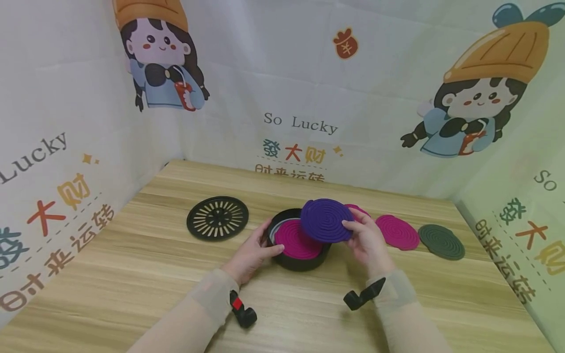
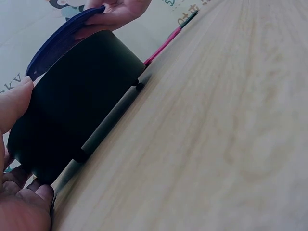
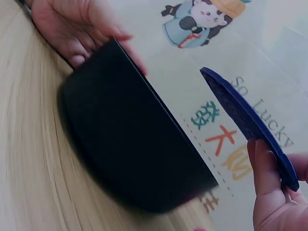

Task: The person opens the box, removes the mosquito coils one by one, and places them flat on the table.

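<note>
My left hand [image 1: 252,250] grips the near-left side of a round black container [image 1: 301,263], thumb at the rim and fingers round the wall. Inside the container lies a pink disc [image 1: 293,240] with a spiral pattern, over something pale that shows at the left edge. My right hand [image 1: 368,240] pinches a purple spiral coaster [image 1: 327,220] by its right edge, thumb on the upper face. The coaster hangs tilted over the container's right side and hides part of the pink disc. In the right wrist view, a gap shows between the coaster [image 3: 248,122] and the container's rim.
On the wooden table [image 1: 145,274], a black slotted lid [image 1: 218,219] lies left of the container. To the right lie another pink spiral coaster [image 1: 398,232] and a dark green one [image 1: 441,242]. More pink [image 1: 356,210] peeks out behind my right hand. Printed cloth [image 1: 247,88] encloses the table's back and sides.
</note>
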A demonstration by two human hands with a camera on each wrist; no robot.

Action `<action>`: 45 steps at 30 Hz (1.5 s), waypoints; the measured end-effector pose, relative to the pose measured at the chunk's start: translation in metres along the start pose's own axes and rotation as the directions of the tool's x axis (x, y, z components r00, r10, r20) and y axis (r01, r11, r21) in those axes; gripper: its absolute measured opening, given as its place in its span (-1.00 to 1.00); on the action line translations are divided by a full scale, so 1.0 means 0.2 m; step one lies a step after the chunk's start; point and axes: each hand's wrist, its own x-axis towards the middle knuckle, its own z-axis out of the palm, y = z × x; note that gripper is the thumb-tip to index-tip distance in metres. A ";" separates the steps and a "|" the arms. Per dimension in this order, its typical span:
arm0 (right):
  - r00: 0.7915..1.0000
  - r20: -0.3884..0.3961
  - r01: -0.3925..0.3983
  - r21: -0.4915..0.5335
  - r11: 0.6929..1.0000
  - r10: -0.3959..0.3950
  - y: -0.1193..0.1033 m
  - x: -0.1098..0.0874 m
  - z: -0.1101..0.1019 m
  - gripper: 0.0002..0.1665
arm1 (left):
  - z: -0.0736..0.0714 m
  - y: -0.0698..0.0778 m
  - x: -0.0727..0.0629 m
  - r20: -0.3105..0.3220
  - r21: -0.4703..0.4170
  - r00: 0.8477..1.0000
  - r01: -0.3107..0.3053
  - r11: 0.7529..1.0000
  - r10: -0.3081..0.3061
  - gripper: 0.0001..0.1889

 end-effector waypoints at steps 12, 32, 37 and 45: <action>0.999 -0.036 0.013 0.026 1.000 -0.012 -0.08 -0.09 -0.24 -0.56 | 0.01 0.00 0.00 -0.017 0.021 1.000 0.006 1.000 -0.005 -0.06; 0.997 -0.070 -0.031 -0.036 0.999 0.028 -0.06 -0.17 -0.45 -0.60 | 0.00 0.00 0.00 -0.014 0.018 1.000 0.011 1.000 -0.011 -0.07; 0.995 -0.086 -0.065 -0.097 0.993 0.056 -0.03 -0.17 -0.46 -0.60 | 0.01 0.00 -0.01 -0.015 0.014 1.000 0.009 1.000 -0.009 -0.07; 0.993 -0.073 -0.104 -0.179 0.978 0.092 0.00 -0.16 -0.48 -0.59 | 0.01 0.01 -0.01 -0.007 0.010 1.000 -0.003 1.000 0.003 -0.07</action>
